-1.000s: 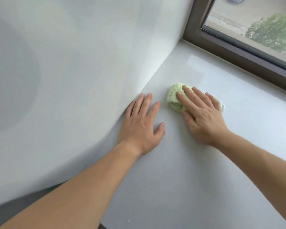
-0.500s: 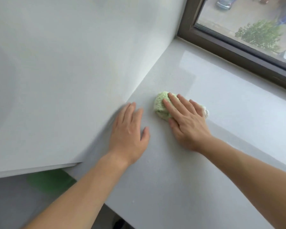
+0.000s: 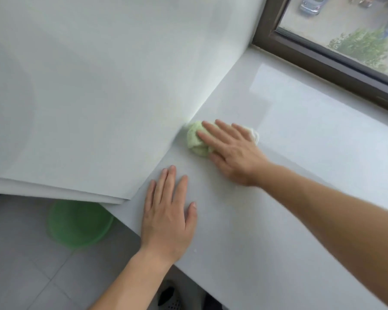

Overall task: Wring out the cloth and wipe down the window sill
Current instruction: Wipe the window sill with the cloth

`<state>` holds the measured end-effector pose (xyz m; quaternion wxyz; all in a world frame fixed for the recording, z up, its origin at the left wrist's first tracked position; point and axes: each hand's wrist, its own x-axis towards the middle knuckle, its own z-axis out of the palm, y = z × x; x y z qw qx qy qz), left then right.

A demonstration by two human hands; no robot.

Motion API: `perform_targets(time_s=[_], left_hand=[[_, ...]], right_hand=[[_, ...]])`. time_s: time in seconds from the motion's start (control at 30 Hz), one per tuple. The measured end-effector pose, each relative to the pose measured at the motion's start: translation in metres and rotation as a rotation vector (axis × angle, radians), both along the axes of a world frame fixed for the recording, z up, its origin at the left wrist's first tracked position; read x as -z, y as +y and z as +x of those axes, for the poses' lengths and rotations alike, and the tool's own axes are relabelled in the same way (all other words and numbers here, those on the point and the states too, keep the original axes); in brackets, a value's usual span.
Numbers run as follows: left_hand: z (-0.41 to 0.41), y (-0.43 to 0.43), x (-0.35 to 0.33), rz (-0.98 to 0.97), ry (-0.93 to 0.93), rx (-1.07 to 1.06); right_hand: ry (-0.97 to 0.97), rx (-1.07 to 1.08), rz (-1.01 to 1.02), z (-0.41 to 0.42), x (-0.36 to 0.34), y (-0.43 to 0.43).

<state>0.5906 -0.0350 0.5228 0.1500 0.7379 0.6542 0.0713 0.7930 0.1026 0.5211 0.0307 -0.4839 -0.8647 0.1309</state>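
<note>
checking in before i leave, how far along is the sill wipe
Wringing looks done: the cloth is bunched on the window sill, away from the green basin. In hand: the right hand presses it flat beside the wall; the left hand braces. How much sill remains unwiped can't be judged.

White wall left of hands; dark window frame ahead-right; grey tiled floor below-left, daylight.

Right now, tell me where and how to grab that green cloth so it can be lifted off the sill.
Grip the cloth at its bunched left lump, which sticks out beyond the right hand. Come from above and the sill's open front, since the wall blocks the left. Likely a pinch suffices.
</note>
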Motion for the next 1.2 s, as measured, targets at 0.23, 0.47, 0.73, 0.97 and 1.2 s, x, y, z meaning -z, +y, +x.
perform_targets(time_s=[0.23, 0.47, 0.73, 0.97, 1.2], left_hand=[[-0.003, -0.013, 0.003, 0.027, -0.003, 0.003], [-0.009, -0.029, 0.006, 0.052, -0.037, -0.026], [-0.007, -0.035, 0.007, 0.084, -0.09, -0.081], [0.001, -0.058, 0.013, 0.114, -0.056, -0.229], [0.033, -0.082, 0.022, 0.165, -0.35, -0.604]], right_hand=[[0.064, 0.425, -0.028, -0.043, 0.002, 0.005], [-0.032, 0.152, 0.009, 0.008, 0.0, -0.053], [0.025, 0.378, 0.029, -0.031, 0.008, -0.112], [-0.02, 0.22, -0.013, 0.022, -0.002, -0.058], [0.018, -0.032, 0.012, -0.028, 0.002, -0.1]])
